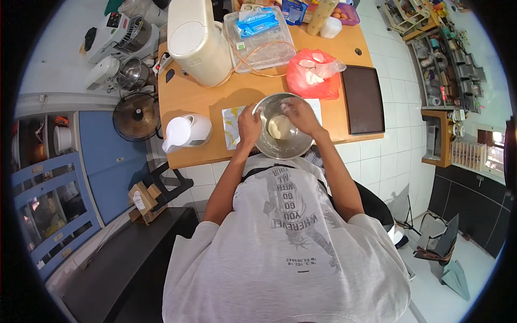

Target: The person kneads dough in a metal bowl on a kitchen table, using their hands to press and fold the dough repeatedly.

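Note:
A steel mixing bowl [283, 148] rests on the wooden table [196, 105], over a white and yellow patterned sheet [231, 129]. A pale lump of dough [278, 127] sits inside it. My left hand [249, 123] grips the bowl's left rim with fingers closed around it. My right hand [299, 116] is over the bowl's upper right, above the dough, its fingers curled and whitish at the tips; whatever they may hold is hidden. A white jug [188, 131] stands left of the bowl, and a red plastic bag [309, 81] lies behind it.
A dark tray [365, 99] lies at the table's right. A cream appliance [191, 43], orange cord, clear container [264, 51] and other items occupy the back. A fan [137, 116] and stand mixers [121, 72] are at the left, shelves [441, 70] at the right.

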### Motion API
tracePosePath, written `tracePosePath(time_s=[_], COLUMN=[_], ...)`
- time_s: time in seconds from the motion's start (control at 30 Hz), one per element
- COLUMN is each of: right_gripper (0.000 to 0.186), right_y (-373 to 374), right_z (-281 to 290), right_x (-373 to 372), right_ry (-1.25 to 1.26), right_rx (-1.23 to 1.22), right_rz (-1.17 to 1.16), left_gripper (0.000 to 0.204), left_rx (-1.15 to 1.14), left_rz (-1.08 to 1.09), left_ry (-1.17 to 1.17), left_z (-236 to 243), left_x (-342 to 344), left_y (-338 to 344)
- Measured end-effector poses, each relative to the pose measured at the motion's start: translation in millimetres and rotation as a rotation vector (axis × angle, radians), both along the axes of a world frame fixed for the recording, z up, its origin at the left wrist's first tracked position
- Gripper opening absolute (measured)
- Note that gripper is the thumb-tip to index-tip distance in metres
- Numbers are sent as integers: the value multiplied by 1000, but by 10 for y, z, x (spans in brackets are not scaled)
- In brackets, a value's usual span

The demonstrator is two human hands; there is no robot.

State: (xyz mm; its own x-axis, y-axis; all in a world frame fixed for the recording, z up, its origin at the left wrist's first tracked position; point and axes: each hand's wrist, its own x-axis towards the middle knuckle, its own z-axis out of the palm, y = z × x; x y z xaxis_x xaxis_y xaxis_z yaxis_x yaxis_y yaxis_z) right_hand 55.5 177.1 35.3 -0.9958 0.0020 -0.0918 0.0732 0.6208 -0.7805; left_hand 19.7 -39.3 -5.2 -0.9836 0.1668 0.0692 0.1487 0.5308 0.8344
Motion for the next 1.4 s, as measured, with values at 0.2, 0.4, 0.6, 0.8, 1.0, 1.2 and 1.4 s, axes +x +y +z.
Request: tracePosePath(time_s=[0.2,0.4,0.6,0.8,1.0,1.2,1.4], right_gripper=[37,29,24,34,47,30,24], right_y=[-286,-572,-751,-859,-735,-236,-90], right_z=[-125,-377,-479,-718,-752,-487,307], right_x=[237,399,414,198,-145,325,542], right_ry=[-108,39,261,160,-231,4,-10], right_rx=[78,205,385,390,173,-225,-34], right_rz=[133,78,84,172,-178,-156,71], left_gripper=[22,21,19,23,21,24,21], left_rx=[-13,-21,-17,-11,-7,-12,-31], left_rz=[45,15,18,40,48,61,16], left_ry=[78,67,9,31,8,-5,-35], left_z=[-14,-64,-55,-34,-8,-120,16], left_x=[53,29,34,40,23,23,-11], left_y=[-20,-14,-19,-10,-39,-99,-45])
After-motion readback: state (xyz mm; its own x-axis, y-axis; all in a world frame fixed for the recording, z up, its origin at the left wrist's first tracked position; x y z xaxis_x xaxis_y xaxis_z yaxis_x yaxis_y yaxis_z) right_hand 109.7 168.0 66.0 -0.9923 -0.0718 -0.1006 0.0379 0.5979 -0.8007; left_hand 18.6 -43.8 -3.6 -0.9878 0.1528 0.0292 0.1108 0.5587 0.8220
